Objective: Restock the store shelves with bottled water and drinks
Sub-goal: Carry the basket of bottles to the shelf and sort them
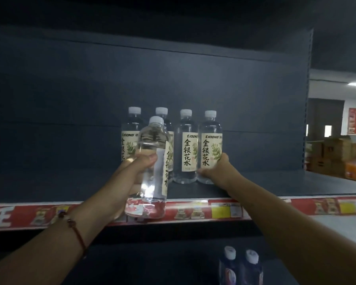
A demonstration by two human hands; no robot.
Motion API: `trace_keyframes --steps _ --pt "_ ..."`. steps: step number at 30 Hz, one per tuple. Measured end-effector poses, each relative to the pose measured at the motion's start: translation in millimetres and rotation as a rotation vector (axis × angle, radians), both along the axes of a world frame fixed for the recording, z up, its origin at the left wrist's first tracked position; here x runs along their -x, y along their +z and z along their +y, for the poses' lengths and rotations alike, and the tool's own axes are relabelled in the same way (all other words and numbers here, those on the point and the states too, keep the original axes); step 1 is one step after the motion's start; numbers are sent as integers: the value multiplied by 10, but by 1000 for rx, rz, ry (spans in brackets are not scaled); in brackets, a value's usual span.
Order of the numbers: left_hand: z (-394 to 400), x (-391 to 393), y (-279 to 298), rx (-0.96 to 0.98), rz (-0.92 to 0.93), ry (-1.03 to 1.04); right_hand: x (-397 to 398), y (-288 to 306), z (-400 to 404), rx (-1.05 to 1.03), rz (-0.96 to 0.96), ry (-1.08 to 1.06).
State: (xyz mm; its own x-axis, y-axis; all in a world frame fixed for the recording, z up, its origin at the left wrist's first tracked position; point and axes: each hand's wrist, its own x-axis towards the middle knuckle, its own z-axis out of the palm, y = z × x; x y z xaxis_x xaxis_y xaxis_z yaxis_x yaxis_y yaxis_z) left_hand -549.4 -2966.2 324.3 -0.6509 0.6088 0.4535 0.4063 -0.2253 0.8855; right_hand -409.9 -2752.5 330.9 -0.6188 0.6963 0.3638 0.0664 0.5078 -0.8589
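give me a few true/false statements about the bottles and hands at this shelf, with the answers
1. The left hand grips a clear bottle held in front of the shelf. True.
2. Six bottles stand on the shelf. False: four stand there, in a row.
3. The right hand holds the rightmost standing bottle. True.
4. The standing bottles have red caps. False: their caps are white.
5. The two dark bottles sit on the same shelf as the row. False: they are lower down, below that shelf.
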Motion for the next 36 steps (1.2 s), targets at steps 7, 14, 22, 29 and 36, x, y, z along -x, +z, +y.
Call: trace_keyframes --steps 7,14,22,29,36 --pt "-226 -421 -30 47 -30 -36 -343 1 -480 -344 153 -213" --pt "-161 -992 185 -78 -23 -8 -808 -4 -1545 9 -63 504" --pt "-56 -1316 332 421 553 53 -1148 172 -1030 -52 172 370" --pt "38 -1156 -74 716 1089 329 -984 99 -326 229 176 92" --pt "166 -1167 -37 685 1154 466 -820 131 105 97 59 -109"
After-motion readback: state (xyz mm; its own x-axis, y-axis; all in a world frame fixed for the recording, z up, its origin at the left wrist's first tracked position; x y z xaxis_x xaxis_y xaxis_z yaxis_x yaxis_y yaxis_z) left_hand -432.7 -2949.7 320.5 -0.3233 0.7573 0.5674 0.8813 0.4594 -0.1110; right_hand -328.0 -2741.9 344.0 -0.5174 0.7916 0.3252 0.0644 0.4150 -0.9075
